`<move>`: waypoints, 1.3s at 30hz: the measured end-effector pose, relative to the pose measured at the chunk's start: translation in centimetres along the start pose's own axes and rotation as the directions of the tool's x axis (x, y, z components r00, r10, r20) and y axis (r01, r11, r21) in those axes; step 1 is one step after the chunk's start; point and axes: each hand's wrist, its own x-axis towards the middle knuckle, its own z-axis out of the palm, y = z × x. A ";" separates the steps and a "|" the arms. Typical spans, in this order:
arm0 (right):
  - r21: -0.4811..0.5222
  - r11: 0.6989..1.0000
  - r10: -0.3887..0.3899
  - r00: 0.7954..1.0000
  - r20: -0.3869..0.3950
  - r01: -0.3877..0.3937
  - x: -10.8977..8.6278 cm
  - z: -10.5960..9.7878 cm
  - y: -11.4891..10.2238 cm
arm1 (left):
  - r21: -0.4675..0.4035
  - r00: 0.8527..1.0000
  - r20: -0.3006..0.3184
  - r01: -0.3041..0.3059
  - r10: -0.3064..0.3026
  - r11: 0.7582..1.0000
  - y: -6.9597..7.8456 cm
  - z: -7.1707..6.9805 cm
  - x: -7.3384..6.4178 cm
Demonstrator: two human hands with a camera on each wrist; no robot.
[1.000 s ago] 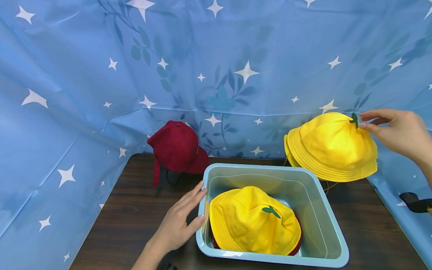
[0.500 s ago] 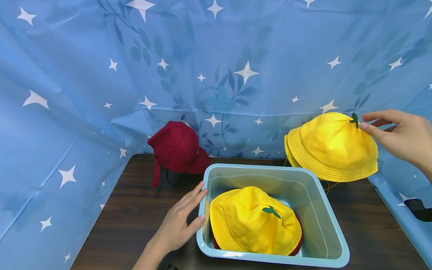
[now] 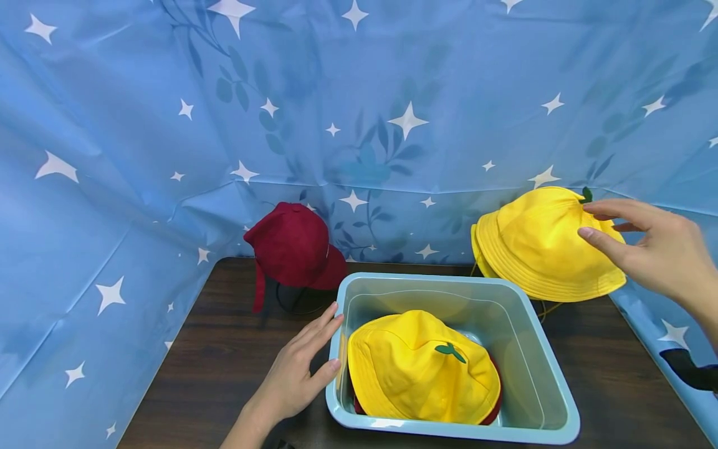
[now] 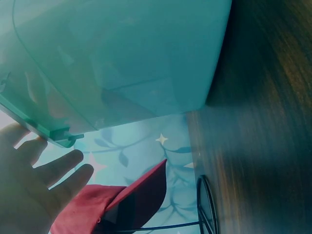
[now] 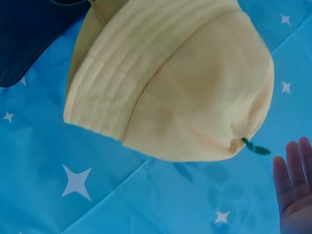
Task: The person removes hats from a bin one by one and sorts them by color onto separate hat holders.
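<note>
My left hand (image 3: pixel 303 362) rests its extended fingers against the left rim of a light blue plastic bin (image 3: pixel 538 349). A yellow bucket hat (image 3: pixel 421 368) with a green sprout on its crown lies inside, over something dark red that peeks out beneath. At the back right is another yellow bucket hat (image 3: pixel 538 243), its crown toward my right hand (image 3: pixel 656 243). That hand overlaps the hat in the head view, fingers loosely bent and holding nothing. In the right wrist view a gap shows between fingertips (image 5: pixel 292 151) and the hat's green sprout (image 5: pixel 256 147).
A dark red cap (image 3: pixel 294 246) with a hanging strap is at the back left, above a black wire base (image 4: pixel 207 204). The dark wooden table (image 3: pixel 213 374) ends at a blue star-patterned curtain (image 3: pixel 280 93).
My right hand has moved from beside the yellow hat's green sprout slightly down and left, in front of the crown. The left hand, bin and hats have stayed in place.
</note>
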 end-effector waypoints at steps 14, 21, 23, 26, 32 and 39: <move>0.039 0.986 -0.161 0.985 -0.055 0.164 -2.8 2.1 -1.8 | -0.006 1.000 0.000 -0.010 0.010 1.000 0.0 0.1 0.0; 0.070 0.956 -0.282 0.958 -0.053 0.285 -4.0 3.4 -2.9 | 0.020 0.999 -0.011 -0.038 0.038 0.999 -0.1 0.1 0.0; 0.101 0.945 -0.307 0.950 -0.053 0.311 -4.3 3.8 -3.3 | 0.023 0.999 -0.009 -0.041 0.041 0.999 -0.2 0.1 0.0; 0.156 0.922 -0.349 0.935 -0.055 0.354 -4.6 4.2 -3.8 | 0.026 0.999 -0.007 -0.044 0.045 0.999 -0.2 0.1 0.0; 0.221 0.872 -0.436 0.898 -0.057 0.437 -5.2 4.9 -4.9 | 0.029 0.999 -0.002 -0.044 0.045 0.999 -0.1 0.0 0.1; 0.211 0.858 -0.478 0.878 -0.007 0.469 -6.2 5.8 -6.3 | 0.017 0.999 -0.003 -0.032 0.032 0.999 -0.2 0.0 0.0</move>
